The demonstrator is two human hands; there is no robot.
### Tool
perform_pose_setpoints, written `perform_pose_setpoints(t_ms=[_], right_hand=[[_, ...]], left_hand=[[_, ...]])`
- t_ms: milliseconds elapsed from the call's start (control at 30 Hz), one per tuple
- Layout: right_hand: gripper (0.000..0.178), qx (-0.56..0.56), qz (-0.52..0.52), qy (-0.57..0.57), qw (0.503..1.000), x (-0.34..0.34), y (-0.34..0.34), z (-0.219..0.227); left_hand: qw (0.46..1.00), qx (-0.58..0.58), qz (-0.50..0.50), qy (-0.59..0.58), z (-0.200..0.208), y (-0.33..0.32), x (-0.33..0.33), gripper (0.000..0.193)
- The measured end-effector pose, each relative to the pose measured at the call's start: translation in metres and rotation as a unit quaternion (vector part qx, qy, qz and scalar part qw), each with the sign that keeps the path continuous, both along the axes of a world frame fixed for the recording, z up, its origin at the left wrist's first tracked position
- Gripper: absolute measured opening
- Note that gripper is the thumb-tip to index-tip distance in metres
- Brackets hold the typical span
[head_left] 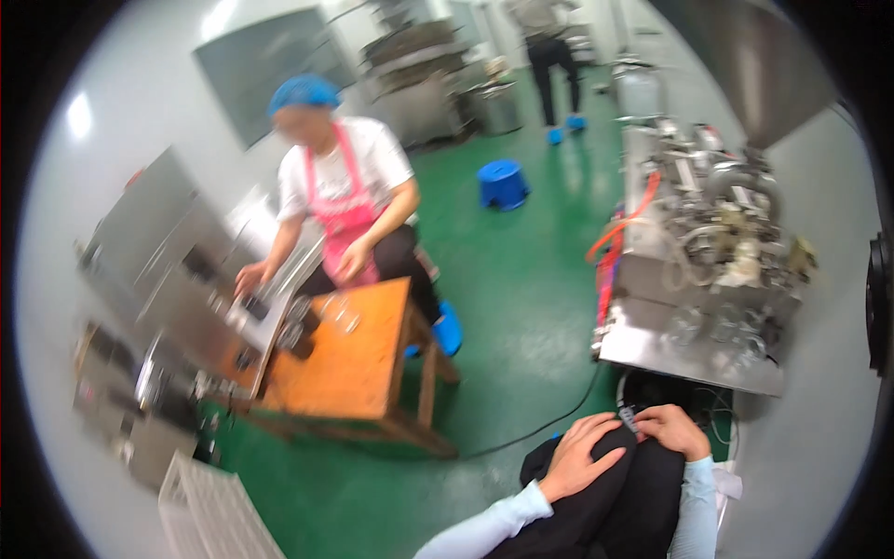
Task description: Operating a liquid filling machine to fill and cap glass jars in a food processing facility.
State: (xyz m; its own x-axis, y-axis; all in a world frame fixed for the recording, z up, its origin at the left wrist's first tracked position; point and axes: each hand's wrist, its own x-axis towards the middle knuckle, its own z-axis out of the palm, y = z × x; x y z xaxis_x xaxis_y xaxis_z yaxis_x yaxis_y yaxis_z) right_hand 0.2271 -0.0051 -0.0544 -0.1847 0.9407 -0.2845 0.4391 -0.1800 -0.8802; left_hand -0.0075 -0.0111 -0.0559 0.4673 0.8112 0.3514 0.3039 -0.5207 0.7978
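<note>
My left hand (583,456) lies flat over my black-trousered knee, its fingers stretched out and nothing in it. Beside it, my right hand (674,430) is closed near the other knee, thumb and fingers drawn together. A small greyish-white thing (628,418) shows at its fingertips, too small to name, and I cannot tell how firmly it is held. Just beyond both hands stands a steel machine table (643,347), with several clear containers (724,326) on its near end.
Hoses and metal fittings (722,224) crowd the machine on the right, below a steel hopper (754,56). At left, a seated person (340,182) in a pink apron works by a wooden table (345,377). A blue stool (503,184) and a black cable (549,424) are on the green floor.
</note>
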Motion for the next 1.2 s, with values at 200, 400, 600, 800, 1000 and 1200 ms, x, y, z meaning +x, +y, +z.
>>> perform_pose_setpoints(t_ms=[200,400,600,800,1000,1200], right_hand=[[0.034,0.014,0.046,-0.083,0.995,-0.0073,0.0010,0.0016],[0.035,-0.003,0.035,-0.083,0.996,-0.0078,-0.0017,0.0064],[0.034,0.006,0.032,-0.075,0.997,-0.0099,0.0025,0.0046],[0.034,0.000,0.031,-0.075,0.997,-0.0078,0.0015,0.0027],[0.034,0.000,0.034,-0.081,0.996,-0.0073,0.0022,0.0019],[0.034,0.002,0.037,-0.085,0.996,-0.0071,0.0011,0.0045]], left_hand=[[1.000,-0.031,-0.004,0.002,-0.0064,-0.0015,-0.0041,0.042],[1.000,-0.019,-0.002,-0.003,-0.0030,-0.0009,-0.0036,0.042],[1.000,-0.018,0.002,-0.002,-0.0024,0.0036,-0.0055,0.042],[0.999,-0.031,-0.011,0.002,-0.0018,0.0027,-0.0050,0.041],[0.999,-0.032,-0.012,0.000,-0.0002,0.0025,-0.0053,0.042],[0.999,-0.033,-0.010,-0.001,0.0008,0.0017,-0.0041,0.042]])
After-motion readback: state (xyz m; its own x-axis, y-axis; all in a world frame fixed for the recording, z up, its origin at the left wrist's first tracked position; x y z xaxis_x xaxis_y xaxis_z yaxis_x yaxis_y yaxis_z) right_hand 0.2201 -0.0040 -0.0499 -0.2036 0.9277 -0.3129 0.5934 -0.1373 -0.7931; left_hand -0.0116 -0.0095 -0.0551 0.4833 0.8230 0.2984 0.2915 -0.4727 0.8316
